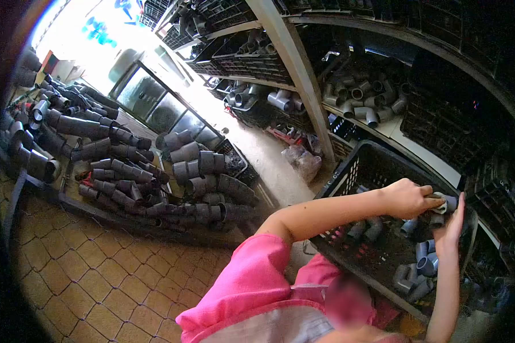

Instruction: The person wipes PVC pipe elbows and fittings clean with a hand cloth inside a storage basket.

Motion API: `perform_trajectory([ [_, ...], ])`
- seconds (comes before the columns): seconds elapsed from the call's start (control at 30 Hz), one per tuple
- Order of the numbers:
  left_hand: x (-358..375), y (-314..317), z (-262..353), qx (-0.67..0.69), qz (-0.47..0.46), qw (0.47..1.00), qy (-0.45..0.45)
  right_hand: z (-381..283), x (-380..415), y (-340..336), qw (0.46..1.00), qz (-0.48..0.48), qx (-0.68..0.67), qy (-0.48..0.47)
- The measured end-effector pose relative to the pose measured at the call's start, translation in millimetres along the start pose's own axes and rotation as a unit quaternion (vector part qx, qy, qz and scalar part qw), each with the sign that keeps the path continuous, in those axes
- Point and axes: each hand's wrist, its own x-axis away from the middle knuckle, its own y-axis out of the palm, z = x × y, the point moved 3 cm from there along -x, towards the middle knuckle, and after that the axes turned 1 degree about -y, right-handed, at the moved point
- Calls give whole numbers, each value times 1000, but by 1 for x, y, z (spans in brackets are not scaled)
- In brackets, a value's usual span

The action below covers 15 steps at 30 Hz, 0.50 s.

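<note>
My left hand [413, 198] reaches across from the left over a black plastic crate [340, 174]. Its fingers are closed on a small pale piece that looks like cloth [439, 203], pressed against a grey pipe fitting [451, 204]. On the other side of that fitting, my right hand [451, 227] holds it between thumb and fingers, with the fingers pointing up. Part of the fitting is hidden by both hands. Inside the crate below lie several loose grey fittings, among them a group of elbows [426, 263] near my right forearm.
Metal shelving [292, 51] with black crates stands behind, one shelf bearing a heap of grey fittings [372, 100]. To the left, many fittings [194, 171] are piled on a low table behind wire mesh [97, 274]. A clear plastic bag [301, 163] lies on the floor by the shelf post.
</note>
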Motion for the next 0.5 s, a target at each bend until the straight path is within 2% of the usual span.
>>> perform_trajectory([
  [0.07, 0, -1, 2, 4, 5, 1000, -4, 2, -7, -8, 999, -33, -26, -16],
  [0.2, -5, 0, -5, -5, 30, 999, -45, 19, -16, -21, 999, -30, -44, -2],
  [0.3, -2, 2, -14, -1, 35, 997, -65, 16, 0, -3, 994, -91, 27, 56],
  [0.33, -1, 0, -13, 7, 45, 996, -75, 16, 3, 5, 992, -110, 48, 33],
  [0.43, 2, -5, -9, 6, 45, 995, -93, 3, 14, 16, 996, -86, 13, -8],
  [0.5, -2, -6, -6, 8, 58, 996, -74, -2, 7, 5, 999, -38, 2, -29],
])
